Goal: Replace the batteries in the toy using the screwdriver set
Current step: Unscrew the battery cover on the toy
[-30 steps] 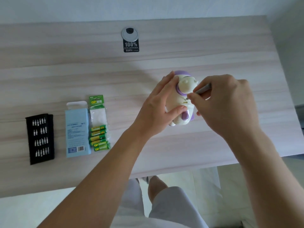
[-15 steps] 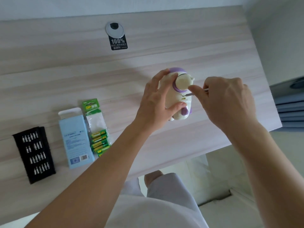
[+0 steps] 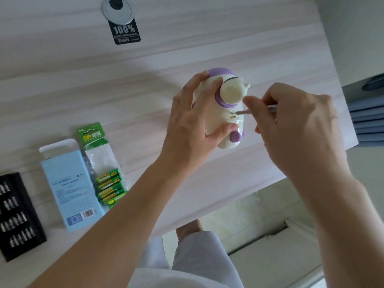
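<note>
Since a second ago the right hand [image 3: 295,129] has drawn back a little along the screwdriver [image 3: 242,112], so a short stretch of bare shaft now shows between its fingertips and the toy [image 3: 220,115]. The left hand [image 3: 187,125] has kept its hold, and the view has swung so that the bit tray [image 3: 18,217] is cut off at the left.

The toy, cream with a purple collar and purple patches, lies on its side near the right edge of the worktop [image 3: 124,90], toward the near right corner. Whether it rests on the surface or is held just above it cannot be told. The left hand grips it, with fingers spread over the far side of the body and the thumb pressed against the near side. The right hand pinches the screwdriver between thumb and curled fingers. The shaft lies almost level, and its tip sits at a small hole in the body just below the collar.

Along the near edge toward the left, well apart from the toy, lie three things side by side. A pack of batteries [image 3: 108,179] has green and yellow cells in its lower half. A blue box [image 3: 70,183] touches the pack's left side. The black bit tray holds rows of small metal bits. By the far edge sits a round cable grommet [image 3: 116,10] with a black label [image 3: 126,33] reading "100%" just below it.
</note>
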The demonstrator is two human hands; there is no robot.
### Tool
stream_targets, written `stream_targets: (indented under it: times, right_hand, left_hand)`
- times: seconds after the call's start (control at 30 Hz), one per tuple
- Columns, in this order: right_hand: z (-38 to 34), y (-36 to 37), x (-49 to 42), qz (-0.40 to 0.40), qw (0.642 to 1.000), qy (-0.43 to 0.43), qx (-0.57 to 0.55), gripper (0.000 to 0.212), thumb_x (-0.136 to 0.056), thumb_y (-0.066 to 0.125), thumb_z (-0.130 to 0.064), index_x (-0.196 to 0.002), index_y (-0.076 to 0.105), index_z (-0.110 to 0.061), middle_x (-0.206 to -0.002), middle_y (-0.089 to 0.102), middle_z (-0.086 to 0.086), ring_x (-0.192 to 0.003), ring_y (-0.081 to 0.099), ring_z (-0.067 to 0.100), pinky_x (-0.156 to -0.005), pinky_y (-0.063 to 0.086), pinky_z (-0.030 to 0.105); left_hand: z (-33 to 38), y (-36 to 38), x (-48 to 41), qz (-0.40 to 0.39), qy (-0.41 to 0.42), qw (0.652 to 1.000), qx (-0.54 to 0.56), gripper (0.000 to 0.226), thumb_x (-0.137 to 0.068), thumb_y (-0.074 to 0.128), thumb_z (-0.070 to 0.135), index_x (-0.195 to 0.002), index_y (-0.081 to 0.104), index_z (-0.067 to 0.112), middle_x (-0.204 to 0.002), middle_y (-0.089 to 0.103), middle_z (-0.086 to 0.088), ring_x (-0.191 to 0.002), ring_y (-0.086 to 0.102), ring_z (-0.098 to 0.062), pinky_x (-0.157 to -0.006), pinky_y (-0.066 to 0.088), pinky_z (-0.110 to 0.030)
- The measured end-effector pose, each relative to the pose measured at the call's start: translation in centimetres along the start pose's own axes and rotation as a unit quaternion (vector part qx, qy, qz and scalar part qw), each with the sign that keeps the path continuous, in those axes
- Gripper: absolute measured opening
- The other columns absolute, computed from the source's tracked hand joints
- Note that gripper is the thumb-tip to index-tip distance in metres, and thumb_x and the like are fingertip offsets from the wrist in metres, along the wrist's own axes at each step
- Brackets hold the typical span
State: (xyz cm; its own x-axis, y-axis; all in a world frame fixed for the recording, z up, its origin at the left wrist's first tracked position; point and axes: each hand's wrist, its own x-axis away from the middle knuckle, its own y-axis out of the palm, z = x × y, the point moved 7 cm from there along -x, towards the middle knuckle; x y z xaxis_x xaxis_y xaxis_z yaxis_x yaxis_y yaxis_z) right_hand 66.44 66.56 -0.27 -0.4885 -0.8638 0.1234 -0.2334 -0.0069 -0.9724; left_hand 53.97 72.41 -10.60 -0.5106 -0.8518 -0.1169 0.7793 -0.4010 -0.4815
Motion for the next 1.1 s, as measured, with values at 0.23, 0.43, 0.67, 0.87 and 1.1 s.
stream_targets:
  times: [0.23, 0.43, 0.67, 0.87, 1.1]
  right_hand:
    - [-0.7, 0.1, 0.1, 0.002, 0.996, -0.047, -0.073, 0.01, -0.094, 0.064, -0.017, -0.086, 0.059, -0.012, -0.074, 0.064, 0.004, -0.069, 0.063, 0.027, -0.061, 0.049, 0.042]
    - [-0.5, 0.0, 0.0, 0.001, 0.999, -0.017, -0.031, 0.022, -0.098, 0.056, -0.04, -0.093, 0.058, -0.019, -0.082, 0.067, -0.001, -0.072, 0.063, 0.028, -0.066, 0.052, 0.041]
    - [-1.1, 0.2, 0.1, -0.002, 0.997, -0.048, -0.053, 0.016, -0.096, 0.063, -0.024, -0.086, 0.06, -0.012, -0.073, 0.066, 0.006, -0.067, 0.061, 0.029, -0.06, 0.051, 0.042]
    - [-0.8, 0.0, 0.4, 0.003, 0.999, -0.028, -0.032, 0.019, -0.097, 0.058, -0.036, -0.095, 0.061, -0.017, -0.085, 0.068, 0.0, -0.075, 0.064, 0.027, -0.067, 0.054, 0.042]
    - [-1.0, 0.1, 0.2, 0.001, 0.999, -0.015, -0.043, 0.026, -0.096, 0.062, -0.034, -0.084, 0.062, -0.011, -0.068, 0.066, 0.006, -0.067, 0.062, 0.033, -0.065, 0.052, 0.044]
  left_hand:
    - [-0.1, 0.3, 0.1, -0.007, 0.003, 1.0, 0.003, 0.076, -0.08, 0.073, 0.045, -0.147, 0.046, 0.022, -0.157, 0.03, -0.002, -0.131, 0.037, -0.024, -0.094, 0.053, -0.043]
    - [-0.2, 0.3, 0.0, -0.004, 0.012, 1.0, -0.009, 0.076, -0.081, 0.072, 0.046, -0.148, 0.047, 0.021, -0.157, 0.031, -0.006, -0.133, 0.037, -0.026, -0.095, 0.053, -0.046]
    - [-0.2, 0.0, 0.0, -0.003, 0.012, 1.0, -0.006, 0.075, -0.081, 0.074, 0.044, -0.147, 0.048, 0.021, -0.156, 0.032, -0.005, -0.13, 0.039, -0.027, -0.097, 0.051, -0.042]
    - [-0.1, 0.1, 0.0, 0.002, 0.012, 1.0, -0.006, 0.072, -0.082, 0.075, 0.043, -0.145, 0.05, 0.02, -0.155, 0.033, -0.007, -0.132, 0.039, -0.027, -0.101, 0.047, -0.044]
    - [-0.2, 0.3, 0.0, 0.003, 0.009, 1.0, -0.003, 0.073, -0.081, 0.073, 0.046, -0.146, 0.049, 0.022, -0.156, 0.032, -0.004, -0.131, 0.038, -0.025, -0.101, 0.048, -0.043]
